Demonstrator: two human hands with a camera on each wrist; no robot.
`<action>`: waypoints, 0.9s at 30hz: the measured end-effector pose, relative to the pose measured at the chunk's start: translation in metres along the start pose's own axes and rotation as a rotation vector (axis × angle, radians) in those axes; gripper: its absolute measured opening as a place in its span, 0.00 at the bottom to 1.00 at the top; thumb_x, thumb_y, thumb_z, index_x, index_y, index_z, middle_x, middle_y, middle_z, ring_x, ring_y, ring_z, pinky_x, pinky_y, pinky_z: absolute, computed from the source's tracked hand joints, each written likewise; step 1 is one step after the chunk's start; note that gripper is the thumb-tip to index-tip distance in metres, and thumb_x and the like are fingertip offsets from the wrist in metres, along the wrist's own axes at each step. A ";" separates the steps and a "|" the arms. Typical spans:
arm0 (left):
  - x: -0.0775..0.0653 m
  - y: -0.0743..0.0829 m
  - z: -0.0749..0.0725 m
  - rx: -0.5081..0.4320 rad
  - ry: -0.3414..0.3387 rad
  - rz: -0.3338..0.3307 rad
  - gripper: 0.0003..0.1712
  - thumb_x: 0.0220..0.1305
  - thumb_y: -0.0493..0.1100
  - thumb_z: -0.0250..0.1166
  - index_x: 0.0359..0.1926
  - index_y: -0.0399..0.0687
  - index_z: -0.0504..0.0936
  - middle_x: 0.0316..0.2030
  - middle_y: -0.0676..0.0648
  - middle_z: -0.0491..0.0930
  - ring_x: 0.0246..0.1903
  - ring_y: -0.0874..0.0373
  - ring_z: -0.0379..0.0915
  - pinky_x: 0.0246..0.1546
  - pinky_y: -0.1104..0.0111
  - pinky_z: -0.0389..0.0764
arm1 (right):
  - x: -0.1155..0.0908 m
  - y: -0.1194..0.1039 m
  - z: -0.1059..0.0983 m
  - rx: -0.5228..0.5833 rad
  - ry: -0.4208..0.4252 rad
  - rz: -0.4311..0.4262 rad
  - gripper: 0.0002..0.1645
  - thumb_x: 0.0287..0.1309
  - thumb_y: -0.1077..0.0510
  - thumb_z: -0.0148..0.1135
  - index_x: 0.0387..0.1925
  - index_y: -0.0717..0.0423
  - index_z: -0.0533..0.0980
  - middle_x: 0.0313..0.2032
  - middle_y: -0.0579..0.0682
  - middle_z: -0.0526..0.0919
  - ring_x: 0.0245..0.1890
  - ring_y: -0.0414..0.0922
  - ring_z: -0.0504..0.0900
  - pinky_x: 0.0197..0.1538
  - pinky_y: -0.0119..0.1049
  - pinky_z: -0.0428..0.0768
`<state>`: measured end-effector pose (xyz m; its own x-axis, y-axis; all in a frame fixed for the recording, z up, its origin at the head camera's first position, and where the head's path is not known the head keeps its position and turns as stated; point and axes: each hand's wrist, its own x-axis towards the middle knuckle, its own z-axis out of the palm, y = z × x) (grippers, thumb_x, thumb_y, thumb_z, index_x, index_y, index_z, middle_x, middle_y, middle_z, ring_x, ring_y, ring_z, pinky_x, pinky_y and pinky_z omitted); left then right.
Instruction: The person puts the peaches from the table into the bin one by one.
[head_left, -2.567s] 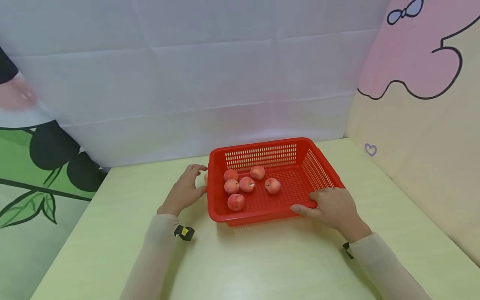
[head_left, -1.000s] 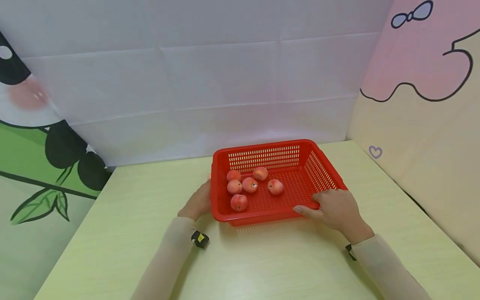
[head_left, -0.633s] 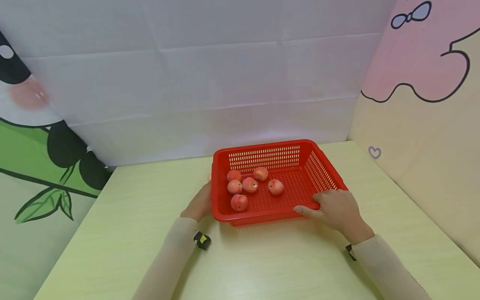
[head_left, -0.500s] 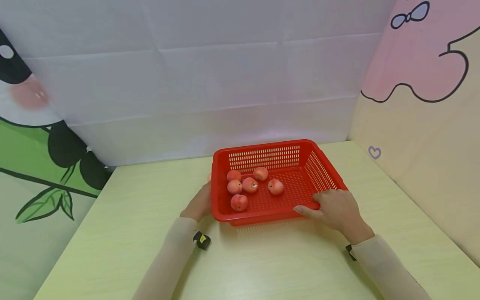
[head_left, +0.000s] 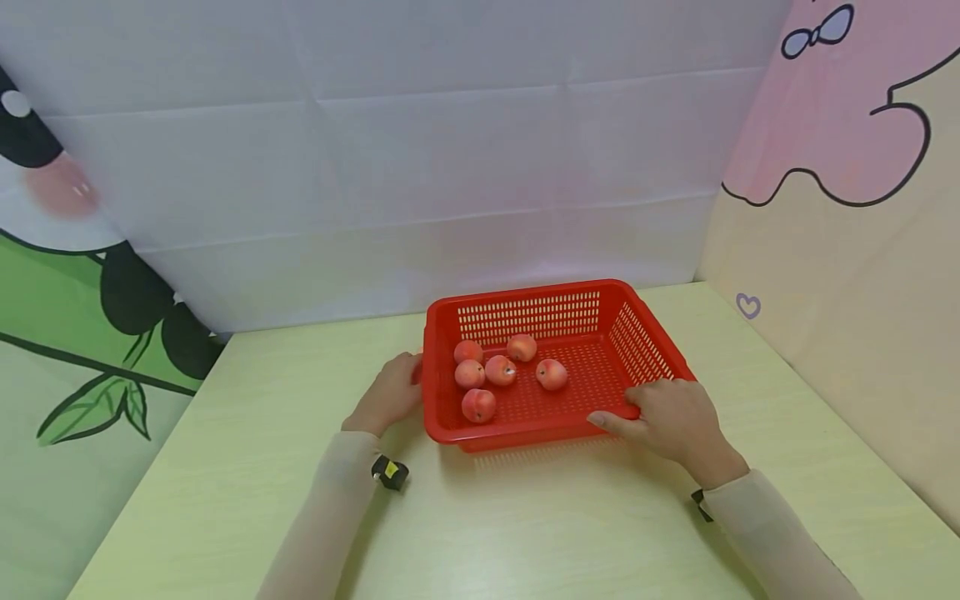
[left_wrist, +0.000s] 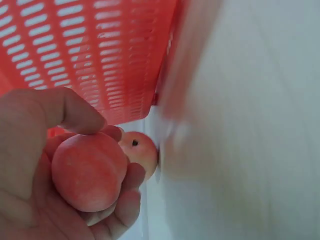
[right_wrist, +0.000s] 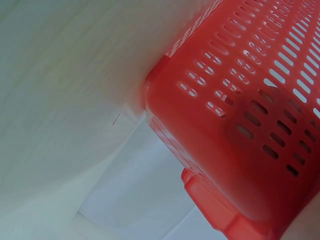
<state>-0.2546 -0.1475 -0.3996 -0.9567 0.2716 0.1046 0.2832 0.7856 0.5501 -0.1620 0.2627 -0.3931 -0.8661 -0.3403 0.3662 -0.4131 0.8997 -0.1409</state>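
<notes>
My left hand is just outside the left wall of the red plastic basket. In the left wrist view its fingers and thumb curl round a reddish peach. Just beyond that hand a second peach sits on the table beside the basket. My right hand grips the basket's front right corner, thumb over the rim. Inside the basket, towards the left, several peaches lie on the floor, one peach nearest the front and another peach furthest right.
The pale wooden table bears the basket near its back edge. A white cloth wall stands right behind, and a cream wall with pink drawings borders the right side.
My left hand reached in behind the basket's left wall, then drew slightly back to the left, now holding a peach. My right hand kept its grip on the corner.
</notes>
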 end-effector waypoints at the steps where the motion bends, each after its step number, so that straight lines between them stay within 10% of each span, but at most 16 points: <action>1: 0.000 -0.001 -0.001 0.018 0.013 -0.012 0.15 0.73 0.44 0.64 0.54 0.42 0.86 0.41 0.43 0.82 0.42 0.49 0.75 0.46 0.55 0.82 | 0.000 0.000 0.000 0.000 -0.002 0.000 0.43 0.65 0.17 0.54 0.14 0.44 0.58 0.14 0.37 0.52 0.18 0.36 0.53 0.25 0.35 0.55; 12: -0.007 0.009 -0.015 0.041 0.280 -0.114 0.27 0.78 0.53 0.59 0.26 0.43 0.87 0.19 0.49 0.79 0.21 0.54 0.69 0.22 0.65 0.66 | 0.001 0.000 -0.003 0.007 -0.008 0.005 0.43 0.64 0.17 0.54 0.14 0.44 0.58 0.13 0.37 0.52 0.18 0.36 0.52 0.25 0.35 0.55; 27: -0.017 0.016 -0.054 0.048 0.435 0.022 0.23 0.77 0.47 0.60 0.23 0.46 0.87 0.17 0.52 0.78 0.21 0.53 0.69 0.24 0.63 0.68 | 0.005 0.000 -0.007 -0.008 -0.069 0.016 0.43 0.64 0.19 0.57 0.14 0.45 0.58 0.13 0.37 0.51 0.17 0.36 0.52 0.25 0.35 0.55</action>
<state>-0.2379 -0.1697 -0.3483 -0.8867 0.0370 0.4609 0.2968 0.8099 0.5059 -0.1644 0.2628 -0.3853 -0.8900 -0.3441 0.2992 -0.3974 0.9071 -0.1390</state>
